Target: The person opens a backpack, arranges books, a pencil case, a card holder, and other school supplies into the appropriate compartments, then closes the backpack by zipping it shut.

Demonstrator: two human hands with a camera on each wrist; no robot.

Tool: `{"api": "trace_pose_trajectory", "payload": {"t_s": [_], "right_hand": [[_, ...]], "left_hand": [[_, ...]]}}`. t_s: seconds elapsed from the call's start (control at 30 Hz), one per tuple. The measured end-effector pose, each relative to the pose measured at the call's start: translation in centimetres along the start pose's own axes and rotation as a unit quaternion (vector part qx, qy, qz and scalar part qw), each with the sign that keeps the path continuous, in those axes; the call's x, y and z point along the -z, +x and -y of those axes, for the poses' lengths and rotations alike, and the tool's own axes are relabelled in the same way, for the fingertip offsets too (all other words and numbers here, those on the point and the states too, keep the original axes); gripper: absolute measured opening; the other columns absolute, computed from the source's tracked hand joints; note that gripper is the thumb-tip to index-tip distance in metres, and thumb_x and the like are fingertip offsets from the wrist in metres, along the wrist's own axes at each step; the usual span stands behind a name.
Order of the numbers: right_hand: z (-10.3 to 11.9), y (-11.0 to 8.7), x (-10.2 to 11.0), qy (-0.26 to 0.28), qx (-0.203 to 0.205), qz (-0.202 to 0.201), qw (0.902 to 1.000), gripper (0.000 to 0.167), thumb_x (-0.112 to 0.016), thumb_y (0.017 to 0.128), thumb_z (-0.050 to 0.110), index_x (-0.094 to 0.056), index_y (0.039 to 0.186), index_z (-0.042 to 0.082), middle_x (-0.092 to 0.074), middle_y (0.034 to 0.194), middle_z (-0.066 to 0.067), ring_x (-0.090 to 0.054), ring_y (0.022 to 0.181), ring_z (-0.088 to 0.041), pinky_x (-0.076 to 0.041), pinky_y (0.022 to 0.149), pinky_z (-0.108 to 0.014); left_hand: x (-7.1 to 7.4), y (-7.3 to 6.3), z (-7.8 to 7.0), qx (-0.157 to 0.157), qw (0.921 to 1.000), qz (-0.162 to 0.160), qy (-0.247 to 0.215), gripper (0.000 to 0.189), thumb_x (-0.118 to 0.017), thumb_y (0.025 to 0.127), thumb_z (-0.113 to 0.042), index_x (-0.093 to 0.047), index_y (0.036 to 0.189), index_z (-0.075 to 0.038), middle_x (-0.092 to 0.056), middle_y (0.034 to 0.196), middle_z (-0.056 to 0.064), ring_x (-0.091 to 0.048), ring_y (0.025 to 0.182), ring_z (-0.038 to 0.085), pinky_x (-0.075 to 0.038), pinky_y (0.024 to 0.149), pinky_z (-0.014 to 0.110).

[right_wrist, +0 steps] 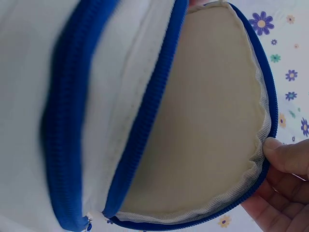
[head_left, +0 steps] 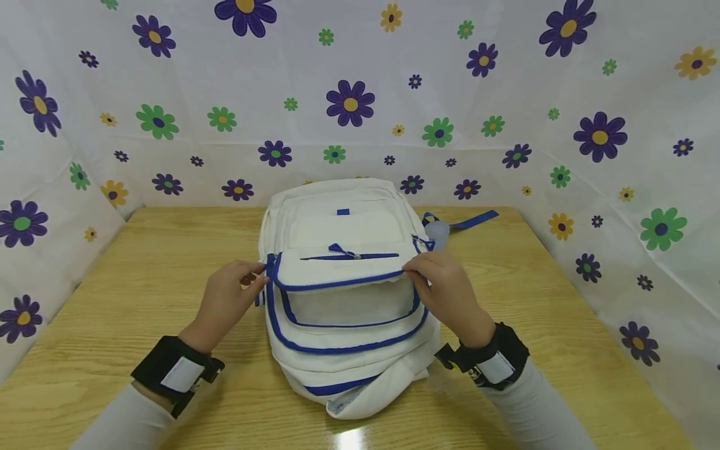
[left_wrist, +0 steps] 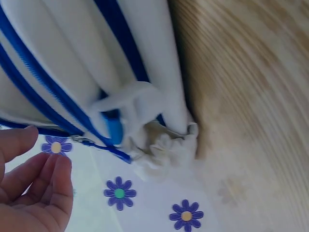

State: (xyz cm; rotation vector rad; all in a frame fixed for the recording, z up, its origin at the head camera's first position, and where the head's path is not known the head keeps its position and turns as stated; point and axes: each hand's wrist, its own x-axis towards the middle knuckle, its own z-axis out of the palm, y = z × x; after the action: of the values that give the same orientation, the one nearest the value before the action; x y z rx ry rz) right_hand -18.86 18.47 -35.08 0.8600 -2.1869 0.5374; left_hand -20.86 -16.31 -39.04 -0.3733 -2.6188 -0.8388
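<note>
A white backpack (head_left: pixel 343 369) with blue zippers lies on the table, its front pocket unzipped. My right hand (head_left: pixel 447 290) pinches the blue-edged pocket flap (head_left: pixel 337 269) near its right corner and holds it raised. In the right wrist view, thumb and fingers of the right hand (right_wrist: pixel 285 179) grip the flap's rim, with the cream lining (right_wrist: pixel 198 116) showing inside. At the bag's left side, my left hand (head_left: pixel 230 297) has thumb and fingers apart beside the zipper end. In the left wrist view, nothing lies between the fingers of the left hand (left_wrist: pixel 36 188), close by the zipper pull (left_wrist: pixel 113 152).
The wooden table (head_left: pixel 169 250) extends around the bag. Blue and grey straps (head_left: pixel 467 222) lie behind its right side, and a white padded strap (head_left: pixel 371 394) folds toward the front. A flower-print cloth (head_left: pixel 304 75) hangs behind and at both sides.
</note>
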Motion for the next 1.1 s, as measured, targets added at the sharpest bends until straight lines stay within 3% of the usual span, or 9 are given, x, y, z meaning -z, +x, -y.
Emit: {"api": "trace_pose_trajectory", "payload": {"t_s": [0.43, 0.73, 1.1], "right_hand": [[0.7, -2.7, -0.4, -0.012, 0.024, 0.037, 0.9990, 0.020, -0.083, 0.072, -0.012, -0.072, 0.083, 0.000, -0.072, 0.082, -0.009, -0.069, 0.076, -0.019, -0.060, 0.067, -0.028], [0.6, -3.8, -1.1, -0.020, 0.033, 0.045, 0.9982, 0.021, -0.085, 0.071, -0.009, -0.071, 0.082, 0.003, -0.071, 0.082, -0.007, -0.068, 0.078, -0.018, -0.060, 0.069, -0.028], [0.8, -4.6, -1.6, -0.029, 0.028, 0.055, 0.9977, 0.018, -0.085, 0.073, -0.007, -0.071, 0.081, 0.003, -0.070, 0.082, -0.006, -0.068, 0.078, -0.018, -0.060, 0.069, -0.027]], "left_hand": [[-1.6, 2.8, 1.5, 0.053, 0.9948, 0.087, 0.007, 0.041, -0.065, 0.098, -0.007, -0.058, 0.134, 0.012, -0.063, 0.122, 0.033, -0.064, 0.110, 0.046, -0.058, 0.092, 0.056], [-1.8, 3.8, 1.9, 0.046, 0.9942, 0.098, 0.005, 0.040, -0.064, 0.097, -0.006, -0.058, 0.132, 0.013, -0.062, 0.124, 0.035, -0.063, 0.110, 0.048, -0.055, 0.092, 0.058], [-2.1, 4.2, 2.5, 0.029, 0.9959, 0.085, -0.010, 0.023, -0.064, 0.096, -0.004, -0.069, 0.109, 0.015, -0.065, 0.114, 0.034, -0.065, 0.103, 0.047, -0.056, 0.089, 0.058]]}}
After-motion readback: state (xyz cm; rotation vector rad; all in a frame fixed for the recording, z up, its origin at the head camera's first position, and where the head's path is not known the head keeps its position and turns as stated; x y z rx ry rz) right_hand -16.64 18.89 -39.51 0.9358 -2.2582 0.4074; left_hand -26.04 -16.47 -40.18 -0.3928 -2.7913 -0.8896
